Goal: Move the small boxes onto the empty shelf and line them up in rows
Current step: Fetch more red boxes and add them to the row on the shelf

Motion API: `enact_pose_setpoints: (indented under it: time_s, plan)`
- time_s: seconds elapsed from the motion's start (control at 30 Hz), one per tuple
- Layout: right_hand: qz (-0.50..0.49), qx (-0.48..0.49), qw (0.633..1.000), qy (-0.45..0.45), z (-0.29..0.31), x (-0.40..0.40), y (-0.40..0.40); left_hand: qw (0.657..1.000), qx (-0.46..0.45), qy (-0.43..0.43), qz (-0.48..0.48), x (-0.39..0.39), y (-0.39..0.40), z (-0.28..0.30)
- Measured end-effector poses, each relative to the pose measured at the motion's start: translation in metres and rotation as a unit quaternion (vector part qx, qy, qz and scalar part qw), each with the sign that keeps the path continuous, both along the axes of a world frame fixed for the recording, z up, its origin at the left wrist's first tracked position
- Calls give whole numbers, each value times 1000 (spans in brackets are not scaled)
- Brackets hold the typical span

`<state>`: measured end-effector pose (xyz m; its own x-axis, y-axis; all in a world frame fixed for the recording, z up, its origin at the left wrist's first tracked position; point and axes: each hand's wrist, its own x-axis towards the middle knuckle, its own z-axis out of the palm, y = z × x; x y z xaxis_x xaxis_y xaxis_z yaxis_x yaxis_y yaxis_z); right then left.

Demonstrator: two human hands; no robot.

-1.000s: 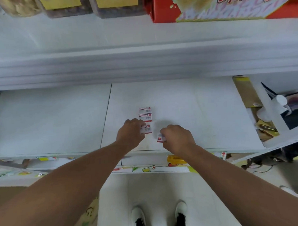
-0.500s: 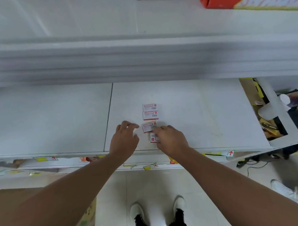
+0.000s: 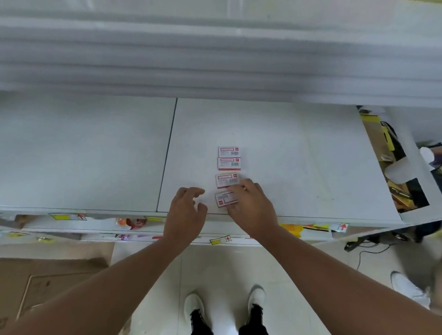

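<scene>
Several small white-and-red boxes lie in a column on the white shelf (image 3: 289,145). The two far boxes (image 3: 228,151) (image 3: 229,163) touch each other. A third box (image 3: 226,180) lies a little nearer, slightly askew. The nearest box (image 3: 224,199) sits by the shelf's front edge, and my right hand (image 3: 251,204) holds it with fingers curled over its right side. My left hand (image 3: 185,211) hovers just left of the column, fingers loosely curled, holding nothing.
An upper shelf edge (image 3: 211,67) overhangs the back. An open cardboard carton (image 3: 411,180) with packaging stands at the right end. Price tags (image 3: 69,217) line the front rail. A flat cardboard sheet (image 3: 43,286) lies on the floor at left; another person's shoe (image 3: 407,288) at right.
My left hand let go of the third box and drew back to the left. My right hand set the fourth box down flat in line below the third.
</scene>
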<state>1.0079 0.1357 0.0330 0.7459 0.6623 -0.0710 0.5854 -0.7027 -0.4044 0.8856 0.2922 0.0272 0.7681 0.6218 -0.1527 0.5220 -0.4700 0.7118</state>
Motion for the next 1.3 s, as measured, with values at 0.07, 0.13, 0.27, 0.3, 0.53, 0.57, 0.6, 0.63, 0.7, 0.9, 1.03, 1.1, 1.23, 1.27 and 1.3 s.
enact_pose_setpoints:
  time_s: [0.07, 0.13, 0.27, 0.3, 0.53, 0.57, 0.6, 0.63, 0.7, 0.9, 1.03, 1.1, 1.23, 1.27, 1.3]
  plan:
    - [-89, 95, 988, 88, -1, -2, -6, 993, -88, -8, 77, 9, -10, 4]
    - [-176, 200, 941, 207, 0, -4, -8, 975, -168, -29, 143, 18, -23, 8]
    - [-245, 341, 838, 349, 13, -6, -3, 919, -296, -125, 227, 34, -56, 21]
    - [-244, 355, 829, 357, 16, -7, -1, 913, -306, -143, 227, 38, -64, 23]
    - [-248, 395, 779, 418, 7, -14, 16, 897, -331, -170, 239, 53, -85, 11]
    - [-249, 401, 774, 421, 7, -15, 18, 894, -338, -170, 240, 54, -84, 9]
    - [-249, 406, 772, 422, 5, -15, 19, 891, -346, -173, 238, 57, -81, 6]
    - [-252, 411, 767, 425, 5, -14, 20, 890, -353, -173, 233, 60, -79, 7]
    - [-255, 414, 763, 427, 4, -12, 22, 887, -363, -172, 227, 67, -72, 5]
    - [-270, 403, 771, 414, -5, 4, 30, 884, -395, -158, 193, 84, -51, 1]
    - [-267, 390, 779, 413, -4, 16, 37, 882, -405, -147, 190, 98, -42, 1]
    - [-269, 383, 780, 415, -4, 22, 39, 883, -409, -139, 184, 104, -40, 2]
    - [-263, 362, 794, 411, -3, 36, 41, 887, -405, -137, 177, 119, -33, 3]
    - [-262, 354, 800, 407, -3, 39, 42, 892, -399, -132, 166, 123, -31, 2]
    - [-260, 350, 804, 404, -3, 42, 44, 896, -394, -128, 161, 125, -29, 3]
